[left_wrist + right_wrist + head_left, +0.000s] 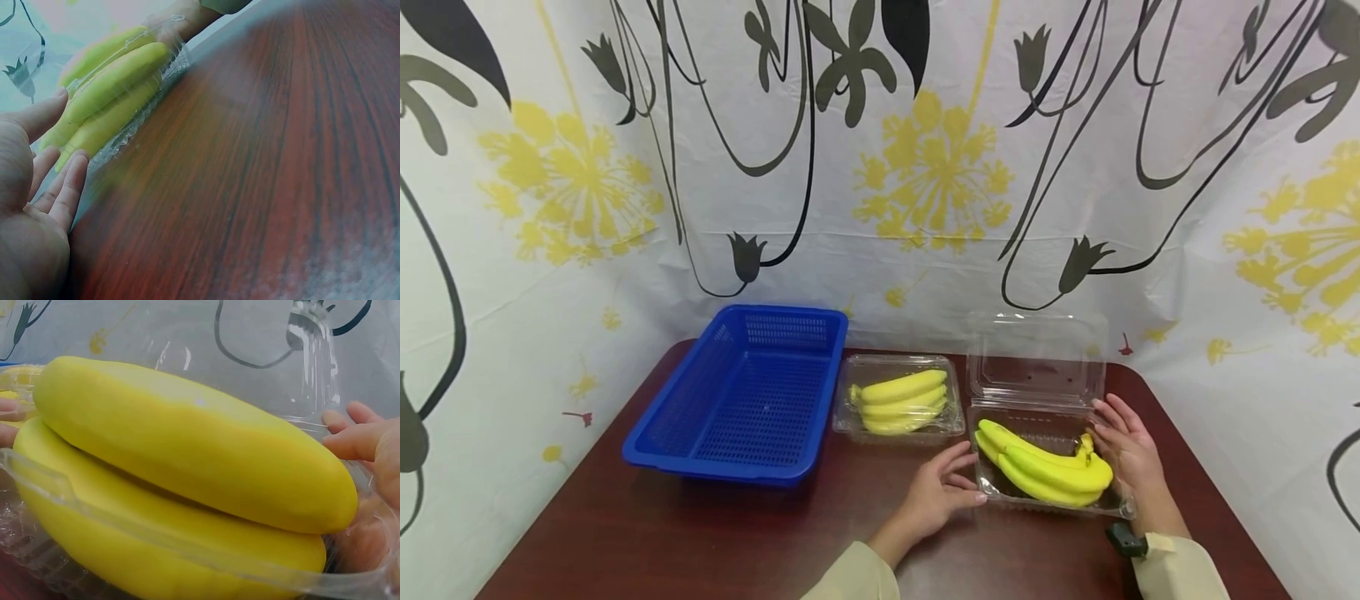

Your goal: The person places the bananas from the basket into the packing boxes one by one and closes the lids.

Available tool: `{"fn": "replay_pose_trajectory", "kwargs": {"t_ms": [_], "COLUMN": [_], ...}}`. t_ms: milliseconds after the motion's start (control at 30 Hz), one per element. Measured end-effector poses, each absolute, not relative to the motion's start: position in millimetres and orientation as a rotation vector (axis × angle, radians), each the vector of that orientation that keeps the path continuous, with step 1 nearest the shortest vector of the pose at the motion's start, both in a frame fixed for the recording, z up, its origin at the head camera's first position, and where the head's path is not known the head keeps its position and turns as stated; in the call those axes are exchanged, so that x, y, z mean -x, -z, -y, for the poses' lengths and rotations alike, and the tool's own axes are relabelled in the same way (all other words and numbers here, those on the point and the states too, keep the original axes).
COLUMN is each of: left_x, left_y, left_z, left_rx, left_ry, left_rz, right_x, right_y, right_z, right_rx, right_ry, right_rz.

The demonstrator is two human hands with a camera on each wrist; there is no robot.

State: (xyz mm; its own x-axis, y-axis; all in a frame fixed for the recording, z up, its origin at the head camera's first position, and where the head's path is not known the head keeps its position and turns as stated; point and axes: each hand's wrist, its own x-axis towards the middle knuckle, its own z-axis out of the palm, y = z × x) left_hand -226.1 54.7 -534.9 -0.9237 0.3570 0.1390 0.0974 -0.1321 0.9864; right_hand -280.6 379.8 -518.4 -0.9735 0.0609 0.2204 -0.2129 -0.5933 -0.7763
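A clear plastic clamshell box (1033, 502) stands at the right of the table, its lid (1037, 367) raised at the back. Inside lies a bunch of yellow bananas (1048, 471), which fills most of the right wrist view. My left hand (931, 492) is at the box's left side, fingers extended and thumb near the front corner. In the left wrist view its fingertips (76, 159) are right at the box's edge. My right hand (1131, 446) rests along the opposite side, fingers reaching toward the hinge. Neither hand curls around the bananas.
Left of the open box is a closed clear box (844, 423) with more bananas (901, 400) inside. A blue plastic basket (827, 400) stands at the table's left. Behind the dark red table (737, 542) hangs a flower-patterned sheet (910, 283).
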Motion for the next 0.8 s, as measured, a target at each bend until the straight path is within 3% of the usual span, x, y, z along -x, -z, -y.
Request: {"fn": "replay_pose_trajectory", "kwargs": {"t_ms": [800], "left_x": [224.0], "left_y": [533.9], "left_z": [-54.3], "left_rx": [-0.561], "left_ry": [-2.215], "left_rz": [-1.946], "right_x": [276.2], "right_y": [514.5], "right_z": [-378.4], "right_rx": [-0.122], "right_ry": [-2.685], "right_rz": [1.285]}}
